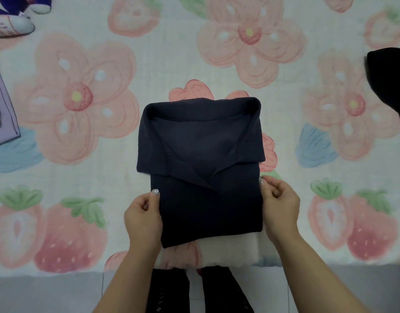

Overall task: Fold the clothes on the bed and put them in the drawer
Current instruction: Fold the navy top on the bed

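Note:
A dark navy garment (201, 168), folded into a compact rectangle with a wider band turned over its far end, lies on the bed near its front edge. My left hand (142, 218) grips the garment's lower left edge, thumb on top and fingers curled under. My right hand (279, 206) pinches the lower right edge the same way. The bed is covered by a white sheet (149, 64) printed with pink flowers and strawberries. No drawer is in view.
A black piece of clothing (391, 86) lies at the right edge of the bed. A lilac flat object (2, 105) and a plush toy (11, 16) sit at the left and far left. Grey floor (47, 294) runs along the bed's front edge.

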